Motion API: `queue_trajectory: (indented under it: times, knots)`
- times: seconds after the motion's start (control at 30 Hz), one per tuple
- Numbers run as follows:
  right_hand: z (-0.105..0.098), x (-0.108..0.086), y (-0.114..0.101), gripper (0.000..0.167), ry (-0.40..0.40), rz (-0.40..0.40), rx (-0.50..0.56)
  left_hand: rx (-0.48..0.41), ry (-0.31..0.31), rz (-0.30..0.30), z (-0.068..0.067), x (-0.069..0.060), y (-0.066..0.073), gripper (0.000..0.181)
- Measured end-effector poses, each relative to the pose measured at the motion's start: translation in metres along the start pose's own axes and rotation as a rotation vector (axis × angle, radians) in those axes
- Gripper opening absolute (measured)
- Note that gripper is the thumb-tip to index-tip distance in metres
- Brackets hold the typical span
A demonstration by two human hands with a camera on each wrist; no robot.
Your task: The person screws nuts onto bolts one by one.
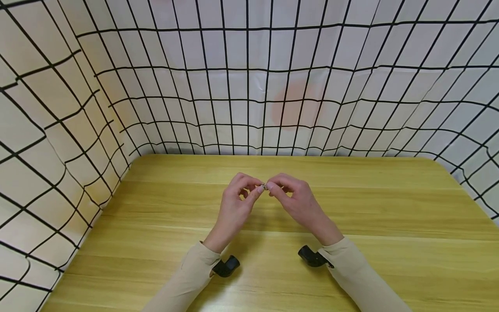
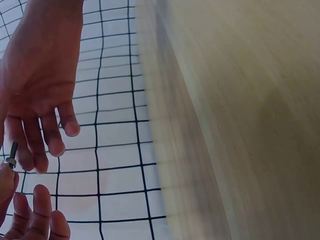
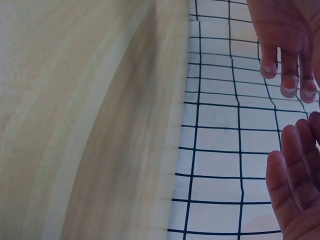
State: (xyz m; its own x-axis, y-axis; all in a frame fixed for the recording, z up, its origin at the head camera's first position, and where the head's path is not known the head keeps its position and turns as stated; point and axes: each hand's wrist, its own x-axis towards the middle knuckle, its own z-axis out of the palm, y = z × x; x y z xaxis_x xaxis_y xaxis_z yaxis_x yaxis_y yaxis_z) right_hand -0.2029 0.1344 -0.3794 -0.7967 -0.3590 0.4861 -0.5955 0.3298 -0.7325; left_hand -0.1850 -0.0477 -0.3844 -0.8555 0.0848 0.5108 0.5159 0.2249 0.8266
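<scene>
Out over the middle of the table, both hands meet at a small metal bolt with a nut on it. My left hand pinches it between thumb and forefinger. From the other side, the thumb and forefinger of my right hand come together at the same piece. In the left wrist view, the bolt's thin shank points up from the hex nut, just above the left thumb. The right wrist view shows fingers of both hands, but the bolt is out of sight there.
The wooden table spreads out under both hands. Behind it and along the sides hang white sheets with a black grid. A black wrist mount sits at the left cuff, another at the right cuff.
</scene>
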Motion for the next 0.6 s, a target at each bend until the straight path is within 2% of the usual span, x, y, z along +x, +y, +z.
queue_trajectory:
  times: [0.07,0.13,0.27,0.47,0.6]
  knots:
    - [-0.001,0.000,0.000,0.008,0.003,0.002,0.002,0.001,0.002,0.000,0.000,0.000,0.000,0.003]
    - [-0.001,0.001,-0.001,0.014,0.004,-0.018,0.003,0.003,0.005,-0.002,-0.001,0.000,0.000,0.003]
    - [-0.001,0.003,-0.006,0.026,0.014,-0.101,0.006,0.010,0.009,-0.011,-0.001,-0.001,0.000,0.004]
    - [-0.005,0.004,-0.032,0.019,0.022,-0.161,-0.002,0.010,0.002,-0.021,-0.001,0.000,0.001,0.004]
    - [-0.002,0.004,-0.015,0.018,0.023,-0.155,-0.018,0.008,0.000,-0.028,-0.002,0.000,0.002,0.004]
